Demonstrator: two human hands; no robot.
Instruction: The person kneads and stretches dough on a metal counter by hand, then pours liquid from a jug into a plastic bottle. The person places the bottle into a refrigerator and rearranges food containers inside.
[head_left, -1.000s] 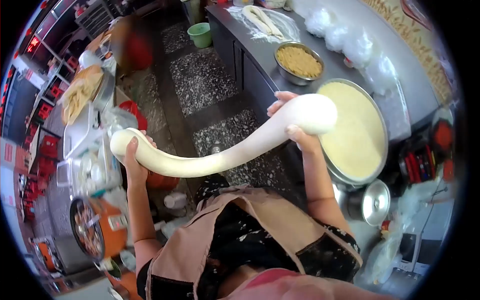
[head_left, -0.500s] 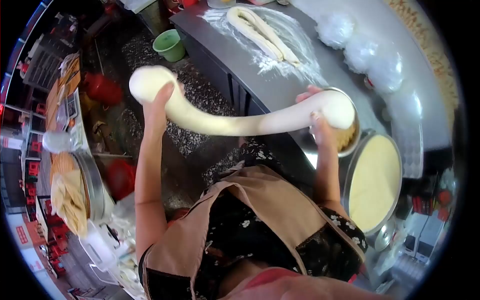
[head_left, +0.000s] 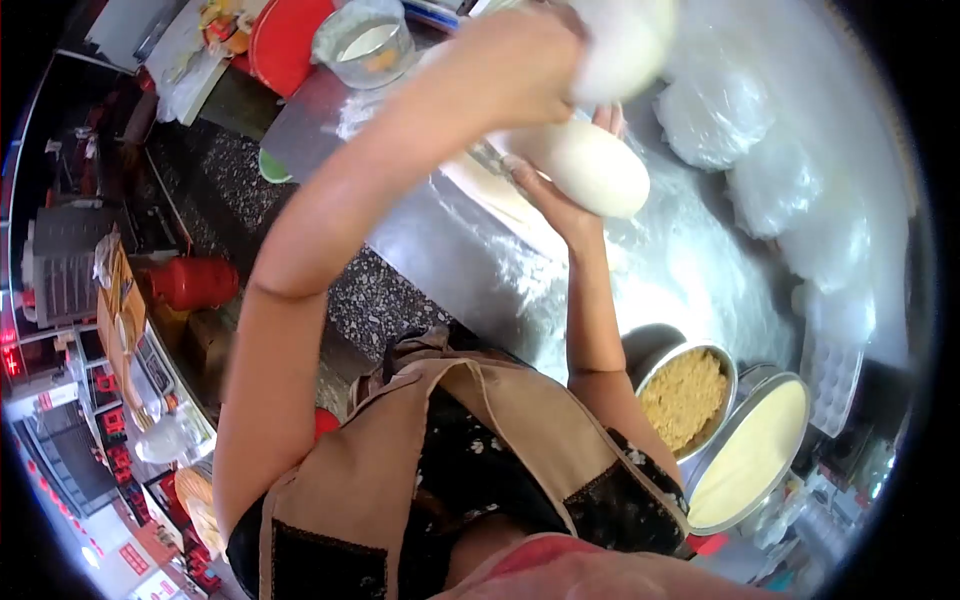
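Note:
My left hand [head_left: 535, 70], slightly blurred, is raised over the counter and closed on one rounded end of a thick, pale dough rope. Just below it, my right hand [head_left: 565, 205] grips the other end of the dough [head_left: 605, 175], with fingertips showing on its far side. Between the two hands the dough's middle is partly hidden by my left hand and forearm. Underneath, a second dough strip [head_left: 500, 200] lies on the floured metal counter [head_left: 430, 240], partly covered by my arms.
Several plastic-wrapped bundles [head_left: 715, 115] line the counter's right side. A metal bowl of crumbly brown filling [head_left: 685, 400] stands near my right elbow, beside a round pan with a pale yellow surface [head_left: 755, 455]. A clear container [head_left: 365, 45] sits at the far end; a red gas cylinder [head_left: 195, 283] is leftward.
Both hands have moved up and over the counter with the dough rope. My left hand swung right, above my right hand, so the rope's ends are now close together. The view has turned.

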